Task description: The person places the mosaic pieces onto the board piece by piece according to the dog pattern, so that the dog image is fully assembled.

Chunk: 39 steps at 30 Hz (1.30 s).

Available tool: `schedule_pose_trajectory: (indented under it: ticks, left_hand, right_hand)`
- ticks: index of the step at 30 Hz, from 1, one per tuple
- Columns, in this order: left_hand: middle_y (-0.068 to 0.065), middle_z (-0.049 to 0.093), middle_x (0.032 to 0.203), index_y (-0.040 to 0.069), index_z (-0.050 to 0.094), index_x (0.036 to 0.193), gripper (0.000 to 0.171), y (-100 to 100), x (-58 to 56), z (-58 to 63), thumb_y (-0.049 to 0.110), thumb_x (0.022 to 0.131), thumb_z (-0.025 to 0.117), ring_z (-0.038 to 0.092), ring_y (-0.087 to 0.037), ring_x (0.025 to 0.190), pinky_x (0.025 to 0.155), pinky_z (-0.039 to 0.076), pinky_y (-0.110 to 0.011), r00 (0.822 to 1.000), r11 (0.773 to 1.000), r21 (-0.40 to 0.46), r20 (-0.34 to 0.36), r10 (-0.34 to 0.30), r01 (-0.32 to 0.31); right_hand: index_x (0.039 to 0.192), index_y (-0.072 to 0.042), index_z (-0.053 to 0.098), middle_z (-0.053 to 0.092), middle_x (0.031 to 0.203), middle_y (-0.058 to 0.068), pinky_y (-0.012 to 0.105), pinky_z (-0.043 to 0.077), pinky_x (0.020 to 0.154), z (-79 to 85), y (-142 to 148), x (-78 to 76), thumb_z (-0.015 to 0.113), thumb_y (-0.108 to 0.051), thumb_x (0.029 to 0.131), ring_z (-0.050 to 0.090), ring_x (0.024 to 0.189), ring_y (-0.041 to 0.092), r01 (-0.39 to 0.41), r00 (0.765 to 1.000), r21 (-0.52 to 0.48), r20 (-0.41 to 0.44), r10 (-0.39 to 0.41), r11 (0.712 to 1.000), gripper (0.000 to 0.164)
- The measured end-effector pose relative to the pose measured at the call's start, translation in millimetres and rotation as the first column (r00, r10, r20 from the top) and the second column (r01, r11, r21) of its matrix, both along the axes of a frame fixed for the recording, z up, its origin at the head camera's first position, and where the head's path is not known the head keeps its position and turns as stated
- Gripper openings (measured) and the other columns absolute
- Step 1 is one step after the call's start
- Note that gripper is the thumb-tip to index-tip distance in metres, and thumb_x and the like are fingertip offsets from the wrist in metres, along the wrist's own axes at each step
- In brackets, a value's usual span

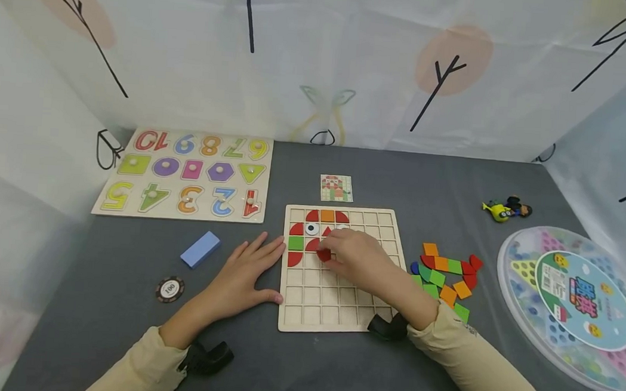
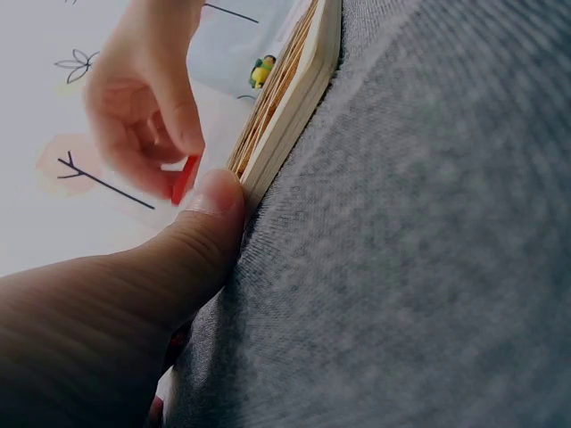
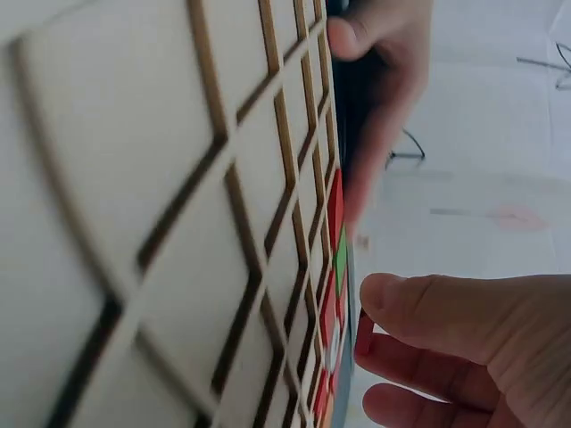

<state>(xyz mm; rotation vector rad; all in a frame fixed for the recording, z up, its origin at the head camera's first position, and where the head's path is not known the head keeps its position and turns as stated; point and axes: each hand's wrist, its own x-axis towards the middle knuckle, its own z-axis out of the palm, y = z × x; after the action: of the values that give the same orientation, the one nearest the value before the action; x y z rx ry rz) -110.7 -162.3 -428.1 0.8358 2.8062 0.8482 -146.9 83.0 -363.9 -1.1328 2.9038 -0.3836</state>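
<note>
A wooden grid board [image 1: 311, 316] lies flat on the grey table, with red, green, orange and eye-printed pieces set in its upper left cells. Between thumb and fingers, my right hand [image 1: 360, 259] pinches a red curved piece [image 1: 324, 255] just above the board. That red piece [image 2: 185, 178] stands on edge in the left wrist view, and the right wrist view shows it [image 3: 365, 335] apart from the grid. My left hand [image 1: 246, 275] lies spread at the board's left edge, its thumb [image 2: 214, 201] touching the wooden side. Some set pieces are hidden behind my right hand.
Loose coloured pieces [image 1: 439, 279] lie right of the board. A pattern card [image 1: 337, 188] sits behind it. A number puzzle [image 1: 185, 168], a blue block [image 1: 199, 249] and a poker chip [image 1: 170, 289] are at left. Small figures [image 1: 507, 209] and a round box [image 1: 575, 307] are at right.
</note>
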Motion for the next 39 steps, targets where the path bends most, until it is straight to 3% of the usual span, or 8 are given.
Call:
schedule_pose_trajectory:
  ticks: [8, 15, 23, 29, 34, 39]
  left_hand:
    - [0.002, 0.021, 0.147, 0.015, 0.026, 0.141, 0.093, 1, 0.7, -0.1, 0.054, 0.067, 0.066, 0.008, -0.025, 0.137, 0.105, 0.006, -0.05, 1.0, 1.0, 0.005, -0.026, 0.006, -0.006]
    - [0.002, 0.022, 0.147, 0.015, 0.026, 0.141, 0.093, 0, 1.1, -0.1, 0.055, 0.067, 0.065, 0.008, -0.025, 0.136, 0.105, 0.007, -0.051, 1.0, 1.0, 0.0, -0.023, 0.015, -0.015]
    - [0.005, 0.018, 0.148, 0.017, 0.023, 0.142, 0.093, 1, -0.6, -1.1, 0.058, 0.068, 0.062, 0.005, -0.022, 0.137, 0.106, 0.004, -0.05, 1.0, 1.0, -0.021, 0.003, 0.009, -0.009]
    - [0.005, 0.017, 0.148, 0.017, 0.022, 0.142, 0.093, 2, 0.0, -0.9, 0.056, 0.068, 0.063, 0.004, -0.022, 0.137, 0.106, 0.003, -0.049, 1.0, 1.0, -0.017, 0.01, 0.005, -0.005]
    - [0.004, 0.017, 0.148, 0.017, 0.022, 0.142, 0.093, 1, 0.3, 0.1, 0.054, 0.069, 0.065, 0.004, -0.022, 0.137, 0.106, 0.003, -0.049, 1.0, 1.0, -0.011, 0.011, 0.004, -0.004]
    - [0.005, 0.017, 0.148, 0.018, 0.021, 0.143, 0.093, 2, 0.6, -0.2, 0.054, 0.069, 0.065, 0.004, -0.022, 0.137, 0.106, 0.003, -0.049, 1.0, 1.0, -0.003, 0.011, 0.005, -0.005]
  right_hand:
    - [0.093, -0.016, 0.068, 0.062, 0.09, -0.006, 0.025, 0.047, 0.071, -6.1, -21, 2.7, 0.072, -0.018, 0.074, 0.056, 0.08, 0.009, -0.036, 0.999, 0.075, -0.004, 0.036, 0.997, 0.019]
    - [0.089, -0.02, 0.067, 0.058, 0.085, -0.007, 0.024, 0.046, 0.065, -10.5, -24, -0.5, 0.071, -0.021, 0.075, 0.051, 0.074, 0.009, -0.038, 0.999, 0.11, -0.02, 0.04, 0.993, 0.015]
    - [0.095, -0.023, 0.067, 0.058, 0.085, -0.008, 0.023, 0.043, 0.06, -7.8, -18, -6.4, 0.069, -0.021, 0.077, 0.051, 0.07, 0.006, 0.004, 0.998, 0.092, 0.057, -0.01, 0.996, 0.018]
    - [0.101, -0.018, 0.066, 0.06, 0.099, -0.004, 0.027, 0.046, 0.066, 5.5, 27, -5.3, 0.069, -0.021, 0.078, 0.057, 0.081, 0.012, 0.11, 0.989, 0.009, 0.097, -0.11, 0.994, 0.024]
    - [0.106, -0.013, 0.063, 0.059, 0.099, 0.001, 0.026, 0.042, 0.057, 12.2, 87, -1.7, 0.069, -0.018, 0.078, 0.052, 0.073, 0.013, 0.198, 0.977, -0.038, 0.085, -0.195, 0.979, 0.03]
    - [0.107, -0.01, 0.063, 0.06, 0.099, 0.005, 0.03, 0.044, 0.06, 10.4, 138, 3.8, 0.067, -0.011, 0.078, 0.052, 0.075, 0.015, 0.284, 0.958, -0.084, 0.076, -0.278, 0.955, 0.029]
